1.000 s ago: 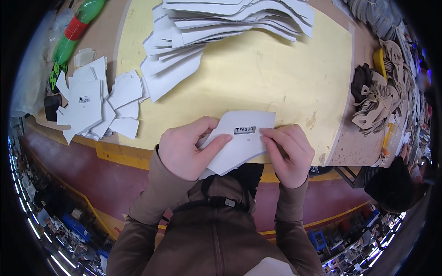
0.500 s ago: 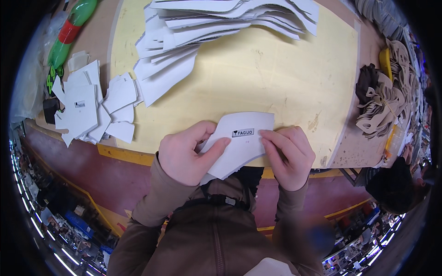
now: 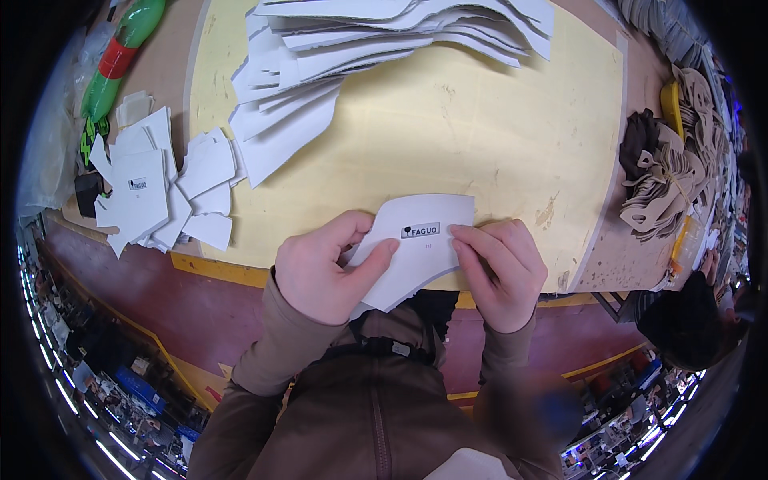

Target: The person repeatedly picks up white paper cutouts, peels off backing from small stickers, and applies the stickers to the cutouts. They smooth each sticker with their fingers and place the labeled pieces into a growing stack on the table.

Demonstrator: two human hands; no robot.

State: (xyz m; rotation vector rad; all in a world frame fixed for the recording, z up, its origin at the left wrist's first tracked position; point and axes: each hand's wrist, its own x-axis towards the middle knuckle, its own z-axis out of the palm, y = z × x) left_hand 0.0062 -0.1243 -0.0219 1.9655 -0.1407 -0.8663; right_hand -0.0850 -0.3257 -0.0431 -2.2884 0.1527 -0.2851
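While both hands work at the near edge of the table, a curved white cut piece is held between them, partly over the yellow mat and partly past the edge toward the person's chest. The left hand grips it from the left side, thumb laid across its face and fingers curled behind. The right hand pinches its right edge, fingertips pressed on top just beside a small printed label (dark print on white, sitting near the middle of the piece). Neither hand is loose; both are closed on the same piece.

Toward the far edge lies a fanned stack of long white pieces, spreading from the far-left part of the mat across to the far right. By the left edge, off the mat, sits a smaller heap of white cut pieces, one bearing the same kind of label. At the far-left corner a green bottle with a red band lies tilted. Along the right edge are bundles of tan cut pieces with a dark bundle beside them, well apart from the hands.
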